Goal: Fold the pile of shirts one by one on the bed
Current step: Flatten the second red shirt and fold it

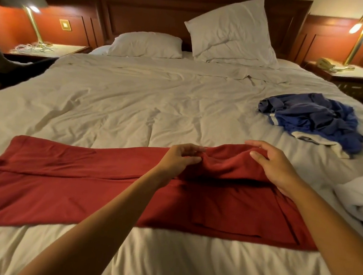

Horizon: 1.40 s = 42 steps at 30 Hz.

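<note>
Head view showed the left hand (179, 157) and right hand (275, 166) apart, each pinching the red shirt's (61, 183) lifted fold on the bed (135, 102).

Both bare forearms extended forward. Left hand (181, 157) curled, fold of red shirt (224, 166) pinched between thumb and fingers. Right hand (277, 166) held palm down, same raised fold gripped.

Dark wooden headboard (144, 7); lit brass lamp (34, 26) on nightstand (73, 49) left of it; second lit lamp (361, 37) right of it
</note>
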Available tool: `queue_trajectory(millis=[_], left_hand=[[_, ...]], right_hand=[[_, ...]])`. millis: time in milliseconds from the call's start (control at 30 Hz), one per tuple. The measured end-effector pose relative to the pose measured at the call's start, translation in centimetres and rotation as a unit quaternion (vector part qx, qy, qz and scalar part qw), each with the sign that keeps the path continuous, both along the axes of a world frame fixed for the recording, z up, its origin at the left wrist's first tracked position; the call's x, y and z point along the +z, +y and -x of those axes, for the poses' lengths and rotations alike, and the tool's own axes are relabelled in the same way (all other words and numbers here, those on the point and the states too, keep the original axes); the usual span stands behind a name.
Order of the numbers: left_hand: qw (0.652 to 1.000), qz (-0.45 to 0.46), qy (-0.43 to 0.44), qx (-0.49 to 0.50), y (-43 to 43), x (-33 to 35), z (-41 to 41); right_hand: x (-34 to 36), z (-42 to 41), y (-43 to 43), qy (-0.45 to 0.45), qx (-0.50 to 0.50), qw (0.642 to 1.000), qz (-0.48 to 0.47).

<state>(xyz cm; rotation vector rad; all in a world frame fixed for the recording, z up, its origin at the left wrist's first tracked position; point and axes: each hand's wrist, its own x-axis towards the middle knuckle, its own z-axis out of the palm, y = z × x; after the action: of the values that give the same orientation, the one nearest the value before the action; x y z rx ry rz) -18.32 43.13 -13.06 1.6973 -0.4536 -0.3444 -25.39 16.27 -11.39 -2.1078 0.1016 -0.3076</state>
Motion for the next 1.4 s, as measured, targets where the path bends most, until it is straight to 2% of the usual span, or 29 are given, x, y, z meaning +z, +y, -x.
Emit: queue_trajectory(millis=[133,300,400,433,500,600,633,833,933,1033,1133,1267,1400], left_hand=[[0.996,-0.064,-0.068,-0.004,-0.3,-0.7,0.0],[0.995,0.017,-0.073,0.06,-0.1,0.1,-0.3],[0.996,0.071,-0.028,0.042,0.4,0.8,-0.7],[0.997,0.065,-0.022,0.042,0.5,0.8,-0.7],[0.999,0.003,-0.026,0.04,0.6,0.5,-0.6],[0.981,-0.171,-0.092,0.016,0.4,-1.3,-0.8],[0.973,-0.202,-0.11,0.02,0.2,-1.8,-0.8],[0.948,-0.263,-0.173,0.045,-0.4,-2.4,-1.1],[0.935,-0.293,-0.193,0.06,-0.4,-2.6,-1.2],[0.887,-0.373,-0.271,0.035,-0.1,-3.2,-1.2],[0.851,-0.436,-0.29,-0.036,0.6,-4.4,-1.4],[0.842,-0.478,-0.239,-0.076,0.7,-5.2,-2.0],[0.835,-0.491,-0.242,-0.065,0.5,-5.4,-2.1]], right_hand=[[-1.0,-0.4,0.2,-0.004,-0.03,1.0,-0.007],[-0.6,-0.6,1.2,-0.068,-0.054,0.994,-0.072],[0.3,-1.5,1.0,-0.098,-0.066,0.991,-0.057],[0.4,-1.8,0.9,-0.102,-0.069,0.992,-0.041],[0.3,-2.5,0.6,-0.079,-0.071,0.994,-0.001],[-1.7,-3.0,0.5,0.037,-0.04,0.995,0.078],[-2.6,-3.1,0.6,0.061,-0.03,0.993,0.098],[-4.4,-2.4,0.9,0.039,-0.053,0.98,0.186],[-4.4,-2.6,0.9,0.066,-0.053,0.95,0.299],[-4.1,-3.1,1.6,0.121,-0.064,0.89,0.436],[-4.8,-3.9,2.4,0.168,-0.035,0.878,0.447],[-6.0,-5.0,1.4,0.224,-0.006,0.888,0.401],[-5.9,-5.8,0.5,0.251,-0.037,0.873,0.417]])
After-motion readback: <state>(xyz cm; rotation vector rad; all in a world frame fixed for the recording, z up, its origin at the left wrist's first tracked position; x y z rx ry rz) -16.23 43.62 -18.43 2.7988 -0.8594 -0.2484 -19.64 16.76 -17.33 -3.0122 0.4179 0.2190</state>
